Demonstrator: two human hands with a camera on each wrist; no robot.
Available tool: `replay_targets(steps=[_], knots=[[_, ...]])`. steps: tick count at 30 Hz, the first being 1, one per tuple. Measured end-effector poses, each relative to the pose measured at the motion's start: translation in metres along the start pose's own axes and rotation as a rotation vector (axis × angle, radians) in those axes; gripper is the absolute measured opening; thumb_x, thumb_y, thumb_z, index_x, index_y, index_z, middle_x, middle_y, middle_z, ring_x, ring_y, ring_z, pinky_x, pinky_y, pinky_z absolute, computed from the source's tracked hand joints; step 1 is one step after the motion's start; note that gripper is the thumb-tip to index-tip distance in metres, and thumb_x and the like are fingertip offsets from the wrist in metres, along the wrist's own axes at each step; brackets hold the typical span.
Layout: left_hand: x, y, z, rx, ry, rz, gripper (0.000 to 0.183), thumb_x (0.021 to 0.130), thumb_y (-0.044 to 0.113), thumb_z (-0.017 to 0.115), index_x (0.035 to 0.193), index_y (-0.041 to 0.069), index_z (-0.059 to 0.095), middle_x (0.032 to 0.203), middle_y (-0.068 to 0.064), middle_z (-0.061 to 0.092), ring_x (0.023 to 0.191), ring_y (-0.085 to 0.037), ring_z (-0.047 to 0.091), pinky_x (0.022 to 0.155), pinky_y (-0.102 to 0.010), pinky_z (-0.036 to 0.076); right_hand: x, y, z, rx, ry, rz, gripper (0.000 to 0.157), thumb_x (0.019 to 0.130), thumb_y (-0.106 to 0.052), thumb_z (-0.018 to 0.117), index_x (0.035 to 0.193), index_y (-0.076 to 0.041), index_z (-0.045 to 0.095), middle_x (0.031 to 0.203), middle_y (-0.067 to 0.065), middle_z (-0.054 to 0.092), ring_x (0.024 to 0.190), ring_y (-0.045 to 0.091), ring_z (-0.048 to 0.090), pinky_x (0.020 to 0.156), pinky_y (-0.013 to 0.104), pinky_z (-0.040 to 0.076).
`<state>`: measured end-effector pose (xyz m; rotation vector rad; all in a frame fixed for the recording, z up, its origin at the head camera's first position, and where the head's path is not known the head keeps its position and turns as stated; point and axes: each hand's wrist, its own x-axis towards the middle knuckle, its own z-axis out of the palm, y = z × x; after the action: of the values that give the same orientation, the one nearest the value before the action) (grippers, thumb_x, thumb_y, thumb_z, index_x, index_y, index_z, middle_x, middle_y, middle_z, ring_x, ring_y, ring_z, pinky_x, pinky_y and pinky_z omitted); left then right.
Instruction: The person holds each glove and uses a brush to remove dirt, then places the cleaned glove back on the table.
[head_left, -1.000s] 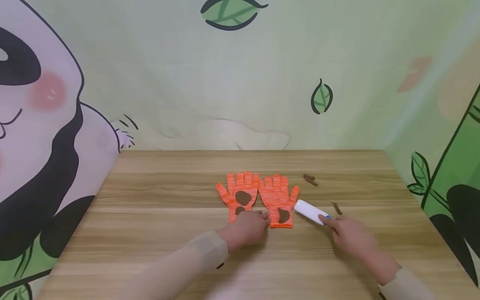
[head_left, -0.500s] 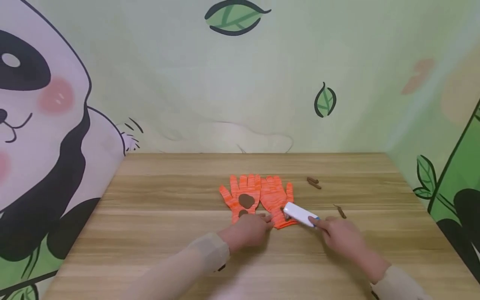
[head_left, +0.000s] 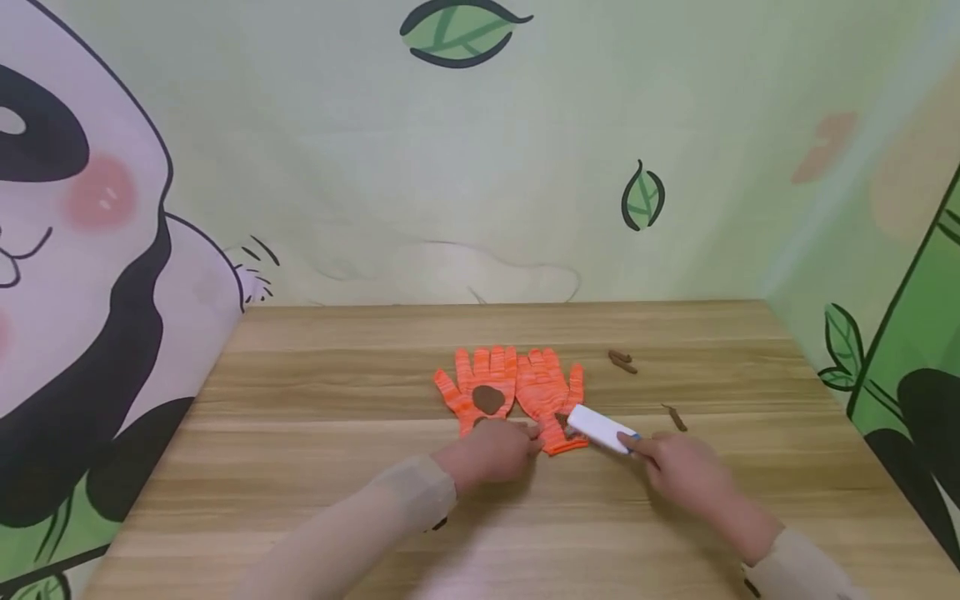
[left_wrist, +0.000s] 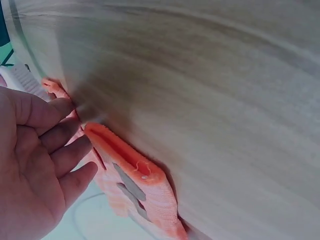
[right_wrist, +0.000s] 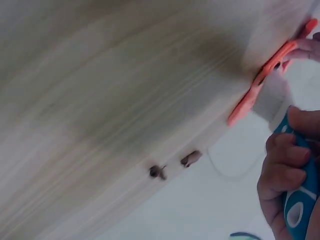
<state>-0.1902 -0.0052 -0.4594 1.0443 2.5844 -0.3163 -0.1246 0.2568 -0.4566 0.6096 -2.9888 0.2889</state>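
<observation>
Two orange knitted gloves lie side by side on the table, fingers pointing away: the left glove (head_left: 468, 379) and the right glove (head_left: 542, 392), both with dark brown patches. My left hand (head_left: 491, 457) rests over the left glove's cuff, its fingertips at the near edge of the right glove; its fingers look relaxed in the left wrist view, beside an open cuff (left_wrist: 127, 160). My right hand (head_left: 690, 475) grips the blue handle (right_wrist: 300, 200) of a white-headed brush (head_left: 600, 427). The brush head lies over the brown patch near the right glove's cuff, bristles (right_wrist: 272, 97) against it.
Brown stick-like pieces (head_left: 621, 361) lie on the wooden table (head_left: 337, 358) behind and right of the gloves. Another brown piece (head_left: 675, 417) sits just beyond my right hand. A wall (head_left: 337, 167) printed with a panda and leaves closes off the back.
The brush has moved left from beside the right glove onto its brown patch. That glove's cuff has shifted and its thumb now points straighter. My left hand stays in place.
</observation>
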Motion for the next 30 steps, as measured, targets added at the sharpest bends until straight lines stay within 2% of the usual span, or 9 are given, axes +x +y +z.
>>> replay_targets(steps=[3,5,7,9,11,14,21,26,30], knots=[[0.001,-0.002,-0.002,-0.018,-0.006,-0.008,0.05,0.102,0.018,0.05,0.149,0.031,0.054,0.158,0.018,0.048,0.139,-0.006,0.055,0.06,-0.023,0.047,-0.002,0.004,-0.003,0.028,0.003,0.056,0.032,0.092,-0.01,0.072,0.123,-0.012,0.076,0.076,0.006,0.073,0.057,0.007,0.037,0.051,0.025,0.035],[0.002,-0.005,-0.003,-0.025,0.001,-0.018,0.05,0.101,0.016,0.05,0.148,0.029,0.056,0.158,0.018,0.048,0.138,-0.008,0.056,0.06,-0.023,0.045,-0.002,0.004,-0.007,0.061,-0.004,0.071,0.033,0.093,-0.01,0.071,0.125,-0.012,0.075,0.081,0.009,0.076,0.056,0.008,0.035,0.051,0.025,0.033],[0.0,-0.006,-0.003,-0.029,0.029,-0.019,0.048,0.102,0.015,0.05,0.148,0.027,0.056,0.159,0.015,0.048,0.141,-0.01,0.054,0.071,-0.02,0.052,-0.003,0.0,-0.011,0.076,0.001,0.066,0.033,0.092,-0.01,0.072,0.126,-0.012,0.075,0.086,0.01,0.078,0.057,0.007,0.039,0.052,0.025,0.035],[-0.004,-0.005,0.0,-0.017,0.074,-0.001,0.046,0.103,0.014,0.05,0.147,0.025,0.057,0.158,0.013,0.049,0.14,-0.011,0.055,0.09,-0.023,0.057,-0.002,-0.005,-0.014,0.07,0.008,0.05,0.034,0.092,-0.011,0.073,0.125,-0.013,0.075,0.086,0.01,0.078,0.058,0.007,0.043,0.052,0.026,0.038],[-0.008,-0.001,0.003,-0.001,0.115,0.032,0.045,0.104,0.014,0.051,0.147,0.024,0.058,0.157,0.01,0.051,0.14,-0.012,0.055,0.106,-0.03,0.054,0.0,-0.013,-0.015,0.053,0.006,0.029,0.034,0.092,-0.012,0.074,0.125,-0.014,0.076,0.082,0.007,0.075,0.06,0.006,0.046,0.054,0.026,0.041],[-0.012,0.007,0.005,-0.007,0.117,0.049,0.046,0.104,0.016,0.051,0.149,0.024,0.056,0.157,0.009,0.051,0.144,-0.012,0.052,0.113,-0.031,0.049,0.003,-0.024,-0.011,0.031,-0.02,0.002,0.034,0.092,-0.012,0.073,0.125,-0.017,0.076,0.071,0.001,0.066,0.059,0.006,0.041,0.053,0.025,0.038],[-0.014,0.015,0.008,-0.109,0.067,-0.002,0.048,0.104,0.017,0.049,0.15,0.027,0.054,0.159,0.011,0.049,0.147,-0.009,0.047,0.105,-0.029,0.055,0.005,-0.029,0.006,-0.084,0.006,-0.043,0.035,0.089,-0.01,0.075,0.122,-0.021,0.078,0.063,-0.002,0.055,0.054,0.006,0.037,0.046,0.024,0.033],[-0.012,0.017,0.004,-0.138,0.063,0.001,0.047,0.106,0.017,0.044,0.152,0.026,0.052,0.161,0.012,0.046,0.148,-0.009,0.046,0.107,-0.029,0.053,0.01,-0.022,0.001,-0.098,-0.003,0.065,0.034,0.094,-0.011,0.07,0.127,-0.015,0.074,0.065,0.004,0.058,0.053,0.008,0.036,0.044,0.022,0.03],[-0.012,0.017,0.006,-0.14,0.083,0.009,0.045,0.106,0.017,0.045,0.148,0.026,0.057,0.158,0.011,0.05,0.142,-0.01,0.053,0.101,-0.028,0.056,0.009,-0.017,-0.007,-0.094,0.036,0.157,0.034,0.094,-0.008,0.068,0.127,-0.011,0.074,0.066,0.007,0.059,0.052,0.011,0.037,0.043,0.024,0.031]])
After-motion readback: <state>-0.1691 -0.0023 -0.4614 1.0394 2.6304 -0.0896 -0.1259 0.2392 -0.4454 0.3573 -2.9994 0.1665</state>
